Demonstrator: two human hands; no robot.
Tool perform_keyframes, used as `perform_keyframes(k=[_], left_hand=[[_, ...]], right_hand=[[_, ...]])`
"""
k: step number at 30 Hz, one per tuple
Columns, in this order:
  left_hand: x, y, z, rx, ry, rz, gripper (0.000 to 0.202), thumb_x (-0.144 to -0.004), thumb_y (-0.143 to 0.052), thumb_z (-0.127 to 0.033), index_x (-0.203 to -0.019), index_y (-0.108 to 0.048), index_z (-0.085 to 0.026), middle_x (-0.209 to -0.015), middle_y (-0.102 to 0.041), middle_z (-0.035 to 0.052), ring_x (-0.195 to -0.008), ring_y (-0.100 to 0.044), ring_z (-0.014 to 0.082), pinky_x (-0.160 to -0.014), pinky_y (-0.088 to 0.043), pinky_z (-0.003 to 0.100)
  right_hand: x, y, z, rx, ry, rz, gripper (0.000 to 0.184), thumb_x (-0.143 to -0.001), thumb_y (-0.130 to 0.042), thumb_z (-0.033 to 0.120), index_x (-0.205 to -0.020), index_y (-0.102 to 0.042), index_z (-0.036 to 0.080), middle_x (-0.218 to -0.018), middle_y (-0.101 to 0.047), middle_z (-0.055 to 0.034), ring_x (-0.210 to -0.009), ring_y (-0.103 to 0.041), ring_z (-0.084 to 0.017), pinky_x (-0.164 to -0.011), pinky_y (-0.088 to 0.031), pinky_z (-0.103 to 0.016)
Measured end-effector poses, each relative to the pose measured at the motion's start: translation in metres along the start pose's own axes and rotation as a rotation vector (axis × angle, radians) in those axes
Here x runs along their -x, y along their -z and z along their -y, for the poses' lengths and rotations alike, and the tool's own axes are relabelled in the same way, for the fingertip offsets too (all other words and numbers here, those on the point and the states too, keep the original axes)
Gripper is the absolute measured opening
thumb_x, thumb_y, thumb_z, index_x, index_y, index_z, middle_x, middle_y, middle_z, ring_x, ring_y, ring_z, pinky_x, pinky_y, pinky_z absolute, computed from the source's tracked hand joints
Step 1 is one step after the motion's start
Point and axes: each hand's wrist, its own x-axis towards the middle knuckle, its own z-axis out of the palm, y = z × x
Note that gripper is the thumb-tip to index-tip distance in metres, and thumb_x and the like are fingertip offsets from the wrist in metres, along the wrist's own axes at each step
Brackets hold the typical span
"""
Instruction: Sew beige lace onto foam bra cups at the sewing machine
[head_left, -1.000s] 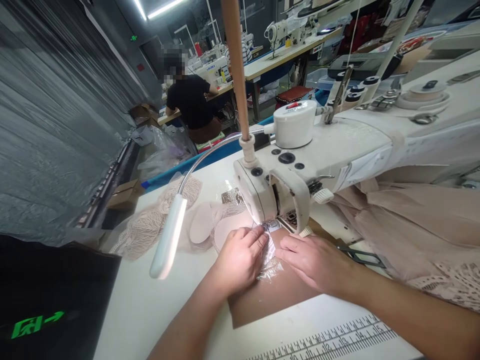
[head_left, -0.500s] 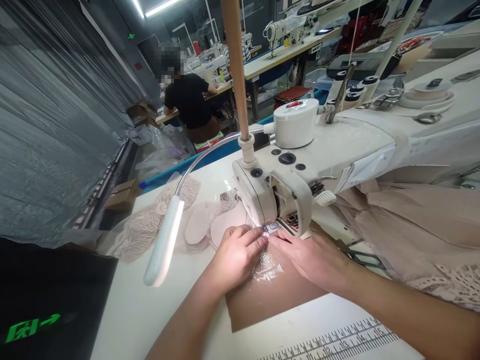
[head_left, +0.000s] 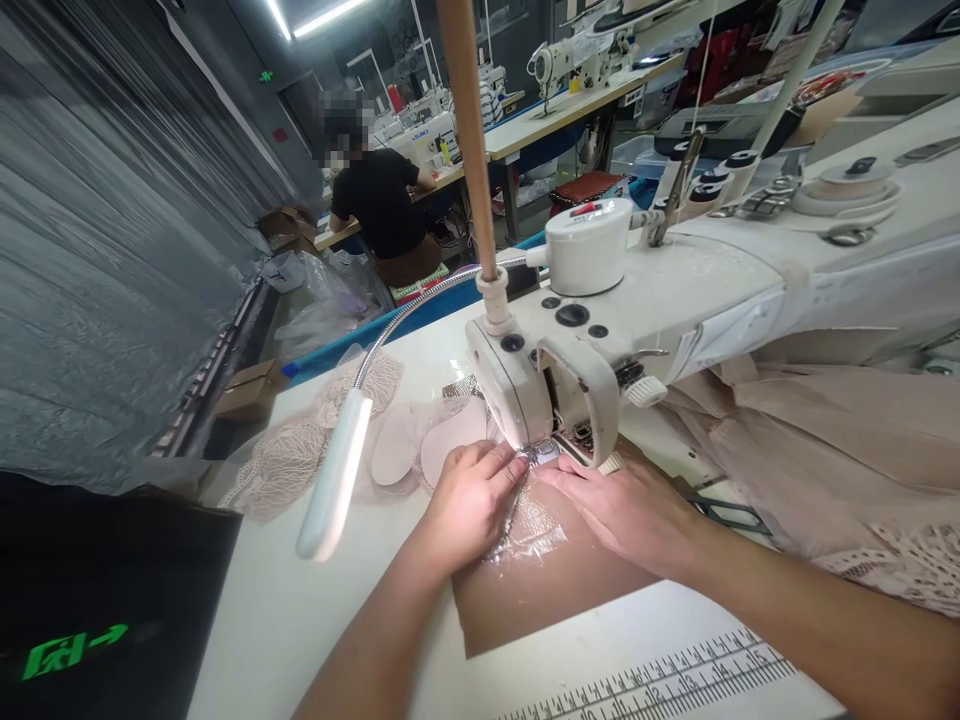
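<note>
My left hand (head_left: pixel 469 505) and my right hand (head_left: pixel 626 510) rest side by side on the table in front of a white sewing machine (head_left: pixel 600 320). Between them lies a small clear, shiny piece of fabric (head_left: pixel 529 530) on a brown paper sheet (head_left: pixel 547 590). The fingers of both hands are curled and press this piece down, with the fingertips close to the presser foot (head_left: pixel 544 452). My left fingers pinch its edge beside the needle area.
A white gooseneck lamp (head_left: pixel 334 475) hangs at the left of my hands. Lace pieces and bra cups (head_left: pixel 405 450) lie behind it. Beige lace fabric (head_left: pixel 840 450) is piled at the right, beside scissors (head_left: pixel 724 512). A ruler strip (head_left: pixel 675 680) marks the table's front. Another person (head_left: pixel 379 195) sits far back.
Both hands have slid a little towards the presser foot, pushing the clear piece further under it; less of the piece shows in front of my fingers.
</note>
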Motion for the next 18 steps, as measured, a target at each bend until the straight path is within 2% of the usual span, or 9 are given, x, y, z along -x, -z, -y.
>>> perform_keyframes(k=[7,13,18], left_hand=[[-0.0003,-0.0001,-0.0002,-0.005,-0.007,-0.008,0.03,-0.094,-0.04,-0.018,-0.119,-0.055,-0.019,-0.111,-0.063,0.011,-0.096,-0.052,0.0246,-0.08,-0.041,0.039],[0.0,0.0021,-0.0026,-0.05,0.041,0.022,0.03,-0.094,-0.039,-0.021,-0.121,-0.053,-0.021,-0.115,-0.062,0.0093,-0.102,-0.052,0.0252,-0.082,-0.04,0.04],[-0.0008,0.0065,-0.0064,-0.126,0.085,0.069,0.034,-0.094,-0.038,-0.025,-0.126,-0.05,-0.019,-0.127,-0.057,0.0095,-0.108,-0.05,0.0276,-0.085,-0.043,0.043]], right_hand=[[-0.0004,0.0023,0.0007,-0.063,0.002,-0.016,0.039,-0.079,-0.042,0.001,-0.106,-0.064,0.019,-0.085,-0.063,-0.0037,-0.072,-0.05,-0.017,-0.064,-0.034,-0.028],[-0.0015,0.0052,0.0029,-0.08,-0.016,0.0,0.037,-0.081,-0.04,0.003,-0.103,-0.066,0.018,-0.08,-0.063,-0.0041,-0.064,-0.048,-0.015,-0.058,-0.031,-0.028],[-0.0013,0.0073,0.0034,-0.075,-0.027,0.027,0.036,-0.082,-0.04,0.004,-0.103,-0.066,0.02,-0.079,-0.064,-0.0037,-0.062,-0.047,-0.015,-0.056,-0.029,-0.028]])
